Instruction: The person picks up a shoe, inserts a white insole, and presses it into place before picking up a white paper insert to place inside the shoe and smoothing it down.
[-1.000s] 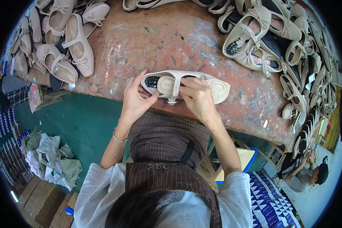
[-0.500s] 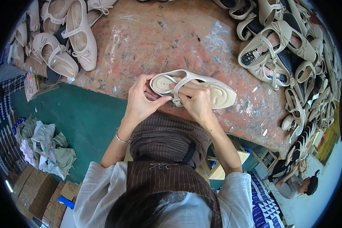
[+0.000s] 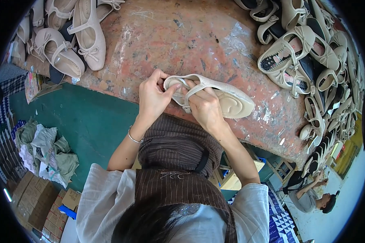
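A beige strapped shoe (image 3: 240,94) lies on the worktable with its heel to the left and its toe to the right. My left hand (image 3: 153,97) grips the heel end, fingers outside the back rim and thumb pressing down inside on the heel lining. From the near side my right hand (image 3: 209,107) reaches into the shoe by the strap, with its fingertips partly hidden in there. Right of these fingers, a padded beige insole surface (image 3: 232,106) with curved raised lines shows at the toe end.
The worn, paint-stained worktable (image 3: 162,44) bears finished-looking beige shoes (image 3: 89,38) at the far left. A large heap of similar shoes (image 3: 288,52) runs down the right side. Cloth bundles (image 3: 48,152) and cartons (image 3: 34,198) stand on the green floor. Another person (image 3: 312,198) is at lower right.
My left thumb has moved from the near rim to inside the heel, covering the printed mark there. My right hand has shifted slightly, its fingers still inside the shoe.
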`<action>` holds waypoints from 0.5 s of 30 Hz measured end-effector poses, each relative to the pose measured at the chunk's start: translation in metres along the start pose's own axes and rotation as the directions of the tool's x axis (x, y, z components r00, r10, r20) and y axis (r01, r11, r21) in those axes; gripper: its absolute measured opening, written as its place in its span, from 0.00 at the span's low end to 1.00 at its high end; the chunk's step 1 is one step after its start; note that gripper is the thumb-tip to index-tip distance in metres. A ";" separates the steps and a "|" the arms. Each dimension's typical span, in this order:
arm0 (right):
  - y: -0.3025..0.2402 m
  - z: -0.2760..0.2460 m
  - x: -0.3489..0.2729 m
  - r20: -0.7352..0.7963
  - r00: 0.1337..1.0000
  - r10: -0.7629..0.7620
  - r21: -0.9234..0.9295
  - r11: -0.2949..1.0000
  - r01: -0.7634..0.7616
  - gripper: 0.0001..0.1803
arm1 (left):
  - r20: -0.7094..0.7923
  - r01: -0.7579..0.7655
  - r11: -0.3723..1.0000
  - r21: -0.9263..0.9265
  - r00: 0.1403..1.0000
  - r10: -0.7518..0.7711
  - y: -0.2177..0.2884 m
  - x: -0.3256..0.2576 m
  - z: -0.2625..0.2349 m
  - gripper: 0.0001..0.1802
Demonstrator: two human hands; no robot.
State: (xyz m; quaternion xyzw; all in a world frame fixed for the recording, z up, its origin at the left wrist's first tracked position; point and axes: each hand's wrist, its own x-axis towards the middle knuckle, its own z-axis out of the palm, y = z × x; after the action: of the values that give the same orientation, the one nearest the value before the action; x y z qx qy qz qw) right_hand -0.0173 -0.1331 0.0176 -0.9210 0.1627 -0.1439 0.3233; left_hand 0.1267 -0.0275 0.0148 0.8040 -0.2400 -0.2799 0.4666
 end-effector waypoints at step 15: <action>-0.013 -0.027 -0.019 0.116 0.992 -0.046 -0.428 0.899 0.092 0.17 | 0.023 -0.172 0.950 0.260 0.985 0.172 0.007 0.008 -0.005 0.08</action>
State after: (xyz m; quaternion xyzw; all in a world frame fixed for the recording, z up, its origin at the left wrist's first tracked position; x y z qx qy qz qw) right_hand -0.0413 -0.1305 0.0430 -0.9811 0.1410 -0.0678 0.1139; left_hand 0.1349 -0.0334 0.0211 0.8343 -0.3439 -0.2044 0.3794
